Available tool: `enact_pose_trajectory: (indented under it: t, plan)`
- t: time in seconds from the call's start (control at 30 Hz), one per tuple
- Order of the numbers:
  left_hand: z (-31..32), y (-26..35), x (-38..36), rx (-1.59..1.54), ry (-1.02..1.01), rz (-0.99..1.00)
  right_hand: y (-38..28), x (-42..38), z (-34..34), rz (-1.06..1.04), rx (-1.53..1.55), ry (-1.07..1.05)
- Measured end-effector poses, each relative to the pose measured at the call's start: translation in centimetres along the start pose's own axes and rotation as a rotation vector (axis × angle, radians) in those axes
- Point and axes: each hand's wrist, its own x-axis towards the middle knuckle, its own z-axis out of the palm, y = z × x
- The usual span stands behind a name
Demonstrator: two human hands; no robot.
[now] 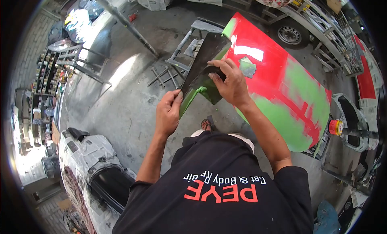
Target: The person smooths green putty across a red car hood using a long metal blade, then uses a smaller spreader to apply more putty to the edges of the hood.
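Note:
My left hand (169, 113) grips the lower left edge of a dark flat board (209, 48), thumb on top. Bright green putty (200, 90) is smeared along the board's near edge, with a small lump on it. My right hand (233, 83) is closed, thumb and fingers pinching a black spreader (218, 71) over the board. Whether the spreader touches the board is hard to tell. Just right of this hand lies a red car panel (262, 83) with broad green patches. A grey-green scrap (247, 67) rests on the panel.
Behind the board is a grey metal stand (179, 52). A newspaper-covered part (90, 151) lies at lower left. A wheel (291, 34) and metal rack (322, 28) stand at upper right. Tape rolls (335, 127) hang at the right. A metal post (129, 26) crosses the upper left.

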Motion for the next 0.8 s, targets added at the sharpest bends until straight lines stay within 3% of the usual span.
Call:
enact_pose_trajectory:
  t: [0.1,0.27,0.4,0.47,0.5,0.6,0.63,0.7,0.8]
  plan:
    - [0.5,0.2,0.9,-0.072,0.037,-0.056,-1.5,-1.6,1.6,0.013,0.020,0.074]
    - [1.3,0.7,2.3,-0.391,0.051,-0.155,-3.7,-4.0,3.5,0.004,0.019,0.057]
    - [0.9,0.3,3.1,-0.474,0.079,-0.176,-4.0,-5.3,3.5,0.005,0.087,-0.008]
    - [0.6,1.2,3.4,-0.669,0.084,-0.213,-3.1,-6.1,3.6,0.189,0.440,-0.076]
    - [0.5,1.4,3.5,-0.670,0.086,-0.206,-2.5,-6.1,3.6,0.182,0.439,-0.076]
    - [0.3,2.0,3.6,-0.722,0.064,-0.205,-1.4,-6.6,4.1,0.679,1.034,0.074]
    - [0.4,2.5,3.7,-0.747,0.049,-0.199,-1.3,-6.9,4.1,0.673,1.034,0.077]
    - [0.9,2.8,3.9,-0.773,0.026,-0.185,-1.4,-7.5,4.0,1.158,1.224,-0.070]
    - [2.1,2.8,3.8,-0.742,0.032,-0.172,-1.5,-9.0,5.7,1.230,1.357,-0.332]
